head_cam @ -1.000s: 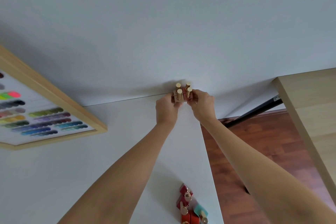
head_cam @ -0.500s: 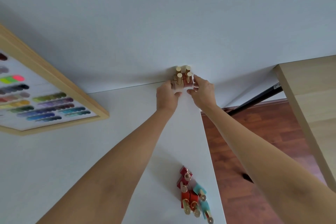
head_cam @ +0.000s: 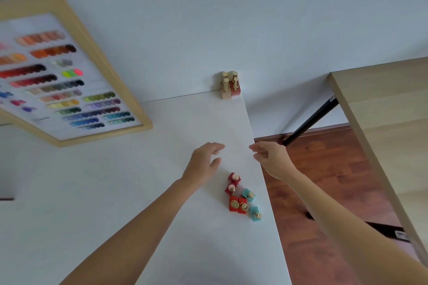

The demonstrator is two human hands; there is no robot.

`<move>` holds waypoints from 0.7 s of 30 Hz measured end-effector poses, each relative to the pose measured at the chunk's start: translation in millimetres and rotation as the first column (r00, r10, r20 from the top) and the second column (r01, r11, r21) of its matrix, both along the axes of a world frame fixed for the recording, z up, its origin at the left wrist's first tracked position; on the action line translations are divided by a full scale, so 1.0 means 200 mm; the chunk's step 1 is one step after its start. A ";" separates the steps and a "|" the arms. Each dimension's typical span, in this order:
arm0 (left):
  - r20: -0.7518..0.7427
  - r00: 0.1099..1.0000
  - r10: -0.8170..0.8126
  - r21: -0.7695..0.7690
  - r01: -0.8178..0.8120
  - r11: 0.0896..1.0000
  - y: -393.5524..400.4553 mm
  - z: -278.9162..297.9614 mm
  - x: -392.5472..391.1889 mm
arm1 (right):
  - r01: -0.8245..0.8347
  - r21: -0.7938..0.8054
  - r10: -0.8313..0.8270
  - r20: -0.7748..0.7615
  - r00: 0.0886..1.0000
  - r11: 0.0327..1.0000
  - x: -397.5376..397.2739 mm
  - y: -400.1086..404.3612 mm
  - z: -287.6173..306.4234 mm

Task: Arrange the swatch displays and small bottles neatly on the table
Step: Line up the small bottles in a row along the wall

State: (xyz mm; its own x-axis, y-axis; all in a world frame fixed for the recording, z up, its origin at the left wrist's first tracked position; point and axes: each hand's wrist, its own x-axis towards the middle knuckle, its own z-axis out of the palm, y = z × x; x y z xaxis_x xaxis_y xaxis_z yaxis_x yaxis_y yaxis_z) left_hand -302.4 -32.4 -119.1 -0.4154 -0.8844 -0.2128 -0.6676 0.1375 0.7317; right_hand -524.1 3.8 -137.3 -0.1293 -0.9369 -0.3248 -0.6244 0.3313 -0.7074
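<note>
Several small bottles with gold caps [head_cam: 229,87] stand packed together in the far right corner of the white table [head_cam: 115,192], against the wall. Nearer to me, a loose group of red and teal bottles [head_cam: 242,196] stands by the table's right edge. My left hand [head_cam: 203,164] hovers open just above and left of that group. My right hand [head_cam: 269,158] hangs open over the table's right edge, fingers loosely curled, holding nothing. A wooden-framed swatch display [head_cam: 69,81] with rows of colour samples leans at the far left.
A pale wall [head_cam: 231,18] rises right behind the table. To the right, a light wooden tabletop [head_cam: 382,122] on a black leg [head_cam: 310,122] stands over a reddish wood floor [head_cam: 324,192].
Both hands have let go of the gold-capped bottles in the far corner and drawn back toward me. My view has tilted down, showing more of the near bottles and the swatch display.
</note>
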 end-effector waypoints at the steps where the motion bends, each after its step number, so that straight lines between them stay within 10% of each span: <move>1: -0.005 1.000 -0.004 -0.017 0.004 1.000 0.06 0.02 0.02 | -0.038 0.031 0.038 0.001 0.999 0.999 0.01 0.06 0.00; 21: 0.216 0.965 -0.151 -0.129 0.181 0.975 0.39 0.12 -0.02 | -0.195 0.109 0.194 0.019 0.981 0.975 0.13 0.50 0.10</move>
